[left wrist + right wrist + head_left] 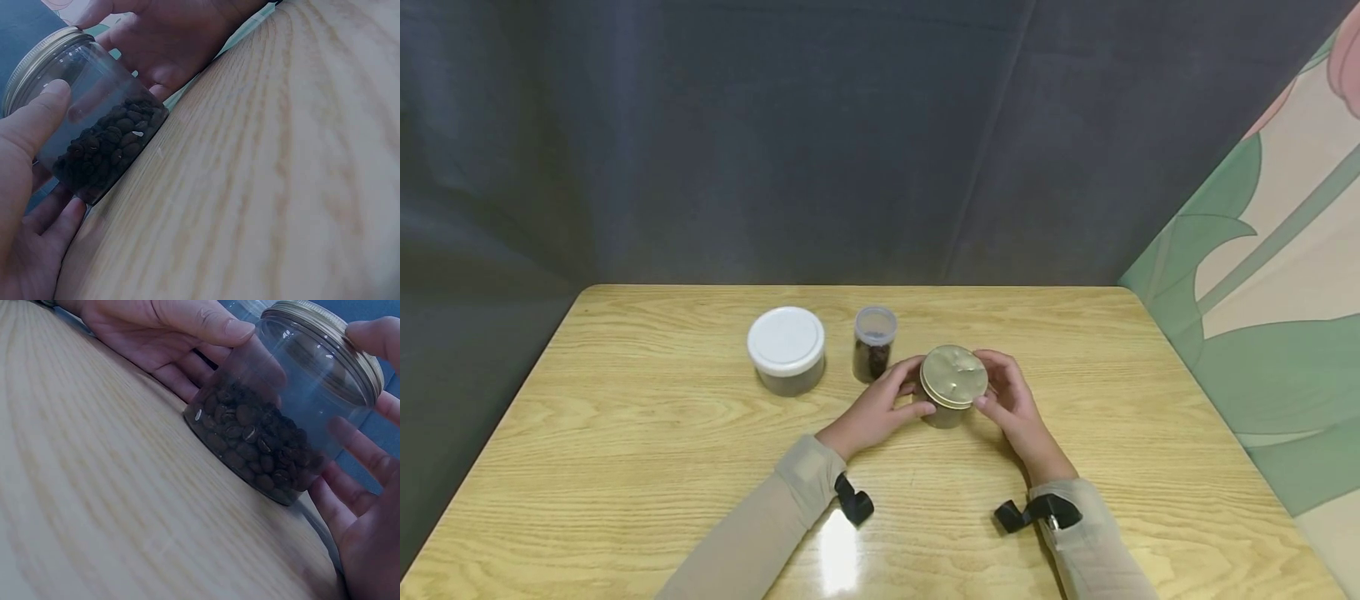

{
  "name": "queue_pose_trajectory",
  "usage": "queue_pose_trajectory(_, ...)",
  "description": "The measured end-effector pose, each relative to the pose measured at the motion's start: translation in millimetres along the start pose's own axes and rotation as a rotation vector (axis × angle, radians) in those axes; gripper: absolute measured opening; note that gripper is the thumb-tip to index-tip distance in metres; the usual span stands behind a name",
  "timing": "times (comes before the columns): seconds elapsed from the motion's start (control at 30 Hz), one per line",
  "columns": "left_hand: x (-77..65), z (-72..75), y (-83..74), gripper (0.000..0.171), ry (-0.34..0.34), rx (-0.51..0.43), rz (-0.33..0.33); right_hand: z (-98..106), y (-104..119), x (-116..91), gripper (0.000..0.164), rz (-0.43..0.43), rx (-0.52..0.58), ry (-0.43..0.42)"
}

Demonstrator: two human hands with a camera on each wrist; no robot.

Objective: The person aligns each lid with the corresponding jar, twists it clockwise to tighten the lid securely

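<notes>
A clear jar of coffee beans [250, 434] stands on the table, about half full of dark beans, with a dented gold screw lid [955, 375] on top. From the left, my left hand [880, 408] holds its body, the thumb pressed on the clear wall and fingers round the far side. On the opposite side my right hand [1011, 396] curls round the jar, its thumb at the lid's rim and some fingers lower along the wall. Both wrist views show the jar's base at the wood surface.
Just left of the jar stands a slim clear container [875, 346] with dark contents. Farther left is a wider tub [786, 350] with a white lid. The wooden table [625, 433] meets a dark curtain [820, 150] behind and a flower-patterned cloth [1277, 333] at right.
</notes>
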State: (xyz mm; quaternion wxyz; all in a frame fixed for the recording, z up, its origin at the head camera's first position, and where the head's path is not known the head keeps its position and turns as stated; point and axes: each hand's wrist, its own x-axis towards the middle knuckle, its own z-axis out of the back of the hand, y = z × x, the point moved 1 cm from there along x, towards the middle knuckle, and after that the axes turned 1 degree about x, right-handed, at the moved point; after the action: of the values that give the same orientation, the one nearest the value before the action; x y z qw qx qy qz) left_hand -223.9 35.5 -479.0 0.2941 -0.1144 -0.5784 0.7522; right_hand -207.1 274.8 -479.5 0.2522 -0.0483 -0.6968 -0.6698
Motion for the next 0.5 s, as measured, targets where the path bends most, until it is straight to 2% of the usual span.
queue_pose_trajectory(0.27,0.3,-0.1,-0.3,0.072,0.005,0.003,0.002,-0.3,-0.9,0.3,0.062,0.013,0.057,0.015)
queue_pose_trajectory(0.5,0.0,0.0,1.0,0.072,0.002,0.002,-0.002,-0.8,0.2,0.3,0.068,-0.042,0.018,0.019)
